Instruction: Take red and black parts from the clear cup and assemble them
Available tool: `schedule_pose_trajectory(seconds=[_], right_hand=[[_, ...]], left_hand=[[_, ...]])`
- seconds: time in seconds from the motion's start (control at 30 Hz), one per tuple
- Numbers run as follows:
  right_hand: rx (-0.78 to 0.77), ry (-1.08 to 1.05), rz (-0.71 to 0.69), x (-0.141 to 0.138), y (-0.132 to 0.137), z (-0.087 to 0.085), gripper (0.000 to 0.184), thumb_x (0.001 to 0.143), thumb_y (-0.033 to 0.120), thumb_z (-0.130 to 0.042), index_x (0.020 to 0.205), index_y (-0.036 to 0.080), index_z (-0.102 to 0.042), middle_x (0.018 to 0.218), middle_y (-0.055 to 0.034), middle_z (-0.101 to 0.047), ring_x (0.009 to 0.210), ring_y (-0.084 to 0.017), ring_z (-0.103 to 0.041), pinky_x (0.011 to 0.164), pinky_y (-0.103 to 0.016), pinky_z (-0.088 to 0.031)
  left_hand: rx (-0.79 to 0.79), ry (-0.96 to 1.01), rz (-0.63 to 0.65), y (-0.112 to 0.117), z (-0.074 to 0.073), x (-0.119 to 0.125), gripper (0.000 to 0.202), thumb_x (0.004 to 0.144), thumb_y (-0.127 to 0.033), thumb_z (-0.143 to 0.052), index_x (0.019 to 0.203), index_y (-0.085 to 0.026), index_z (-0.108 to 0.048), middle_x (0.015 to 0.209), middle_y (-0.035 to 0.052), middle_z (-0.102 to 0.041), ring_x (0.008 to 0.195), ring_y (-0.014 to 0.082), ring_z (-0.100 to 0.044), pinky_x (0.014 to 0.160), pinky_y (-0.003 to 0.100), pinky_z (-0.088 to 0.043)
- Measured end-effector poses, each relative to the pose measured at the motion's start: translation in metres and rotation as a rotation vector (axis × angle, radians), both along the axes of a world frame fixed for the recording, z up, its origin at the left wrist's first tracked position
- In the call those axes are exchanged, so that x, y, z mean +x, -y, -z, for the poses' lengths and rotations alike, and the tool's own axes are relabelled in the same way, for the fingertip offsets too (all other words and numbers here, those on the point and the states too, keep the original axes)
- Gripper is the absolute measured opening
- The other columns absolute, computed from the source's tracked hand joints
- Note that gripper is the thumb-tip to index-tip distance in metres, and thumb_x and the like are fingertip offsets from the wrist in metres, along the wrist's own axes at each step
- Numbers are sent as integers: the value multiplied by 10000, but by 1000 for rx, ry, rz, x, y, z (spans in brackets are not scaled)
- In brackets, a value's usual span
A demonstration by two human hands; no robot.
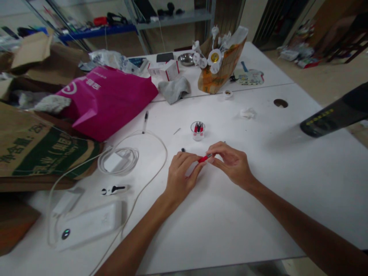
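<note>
My left hand [182,174] is closed, pinching a short red pen [203,158] between thumb and fingers. From the other side, the fingertips of my right hand [230,161] close on the pen's dark grey tip. The pen lies nearly level just above the white table. Beyond my hands stands a small clear cup [198,137] with several red pieces with dark, pointed tips upright in it. A small black tip [183,150] pokes out behind my left fingers; the rest of it is hidden.
To the left lie a coiled white cable [133,161], a power bank [92,224], a clear pen [145,122] and a white-and-black tool [114,189]. A magenta bag [112,99] and cardboard sacks crowd the far left. A dark bottle [333,113] stands right, near a table hole [281,103].
</note>
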State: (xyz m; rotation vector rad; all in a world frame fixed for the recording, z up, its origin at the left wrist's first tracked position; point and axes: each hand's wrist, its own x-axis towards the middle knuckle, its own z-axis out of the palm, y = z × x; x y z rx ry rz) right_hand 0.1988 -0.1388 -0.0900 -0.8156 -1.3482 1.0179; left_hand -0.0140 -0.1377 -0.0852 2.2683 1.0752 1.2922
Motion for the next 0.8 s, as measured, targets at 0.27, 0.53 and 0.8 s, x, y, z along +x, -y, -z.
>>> schedule_pose_trajectory(seconds=[0.27, 0.53, 0.8], right_hand=[[-63, -76, 15, 0, 1, -7, 169, 969, 258, -923, 1131, 295, -893, 1082, -52, -859, 1008, -205, -789, 894, -380, -637], [-229, -223, -122, 5, -2, -1, 224, 935, 286, -973, 1138, 303, -881, 1097, -29, -871, 1010, -172, -806, 922, -328, -664], [-341, -321, -225, 6, -2, -3, 249, 882, 356, -1019, 1072, 308, -866, 1052, -14, -865, 953, -163, -793, 856, -317, -672]], left_hand=[[-176, 107, 103, 4, -5, 2, 89, 1124, -276, -762, 1154, -225, -829, 970, 45, -813, 886, 199, -708, 860, 368, -559], [-430, 253, 206, 3, -9, -1, 139, 1101, -323, -801, 1158, -226, -881, 962, 39, -810, 886, 178, -718, 859, 330, -561], [-779, 356, 357, 2, -15, -4, 285, 1103, -465, -795, 1112, -199, -894, 983, 76, -863, 943, 213, -750, 954, 368, -545]])
